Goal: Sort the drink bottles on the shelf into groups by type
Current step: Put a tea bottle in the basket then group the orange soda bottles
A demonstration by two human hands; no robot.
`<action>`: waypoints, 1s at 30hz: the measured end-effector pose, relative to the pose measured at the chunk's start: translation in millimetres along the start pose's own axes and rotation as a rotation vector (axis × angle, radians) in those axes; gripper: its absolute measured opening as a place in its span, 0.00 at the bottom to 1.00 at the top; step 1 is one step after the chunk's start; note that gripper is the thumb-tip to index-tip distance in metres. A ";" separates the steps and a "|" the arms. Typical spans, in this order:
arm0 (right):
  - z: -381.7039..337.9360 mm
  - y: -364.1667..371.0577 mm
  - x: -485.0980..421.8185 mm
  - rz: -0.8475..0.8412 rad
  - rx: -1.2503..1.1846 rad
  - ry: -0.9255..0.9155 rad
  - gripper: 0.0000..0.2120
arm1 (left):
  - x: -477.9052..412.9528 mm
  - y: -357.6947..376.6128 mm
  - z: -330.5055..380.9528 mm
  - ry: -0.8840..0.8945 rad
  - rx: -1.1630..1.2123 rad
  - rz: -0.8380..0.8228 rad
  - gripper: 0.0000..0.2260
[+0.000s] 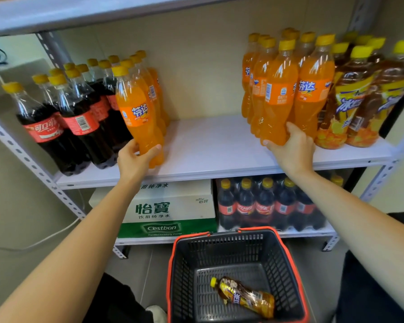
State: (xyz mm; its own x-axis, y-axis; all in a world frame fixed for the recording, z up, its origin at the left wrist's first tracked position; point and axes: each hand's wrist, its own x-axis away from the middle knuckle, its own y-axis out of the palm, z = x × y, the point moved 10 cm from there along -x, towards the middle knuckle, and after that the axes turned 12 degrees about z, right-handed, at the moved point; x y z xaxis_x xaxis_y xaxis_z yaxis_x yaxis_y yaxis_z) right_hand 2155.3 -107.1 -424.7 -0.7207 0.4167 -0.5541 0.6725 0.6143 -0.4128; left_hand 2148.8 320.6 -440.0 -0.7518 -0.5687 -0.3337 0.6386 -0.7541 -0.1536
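The left hand grips the base of one orange soda bottle at the shelf's front edge beside the cola bottles, the right hand grips a second orange bottle further right (both held low), so either may tip and topple its neighbours.

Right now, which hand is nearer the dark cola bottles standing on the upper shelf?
Left. The left hand grips an orange plastic soda bottle beside the dark cola bottles; the right hand holds another orange bottle across the shelf.
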 end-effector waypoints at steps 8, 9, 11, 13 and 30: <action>-26.0 8.0 29.1 -0.177 -0.256 0.013 0.18 | 53.0 55.2 21.2 -0.063 0.143 -0.301 0.11; -30.3 18.9 36.1 -0.282 -0.320 0.039 0.18 | 61.7 63.8 26.3 -0.064 0.156 -0.346 0.12; -39.9 34.8 46.2 -0.429 -0.416 0.067 0.20 | 75.2 79.6 35.5 -0.070 0.175 -0.415 0.13; -50.9 42.9 48.4 -0.493 -0.487 0.084 0.22 | 82.4 91.7 42.5 -0.059 0.176 -0.447 0.13; -54.6 74.4 24.6 -0.416 -0.870 0.462 0.26 | 104.4 142.3 58.1 0.258 0.064 -0.691 0.40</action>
State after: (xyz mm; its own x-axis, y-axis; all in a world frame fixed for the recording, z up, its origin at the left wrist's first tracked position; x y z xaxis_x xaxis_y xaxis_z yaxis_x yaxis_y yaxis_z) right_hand 2178.4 -14.5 -429.6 -0.9825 0.1656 -0.0857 0.1394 0.9575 0.2526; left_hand 2151.6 134.8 -442.6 -0.9113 0.1325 -0.3899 0.0166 -0.9342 -0.3563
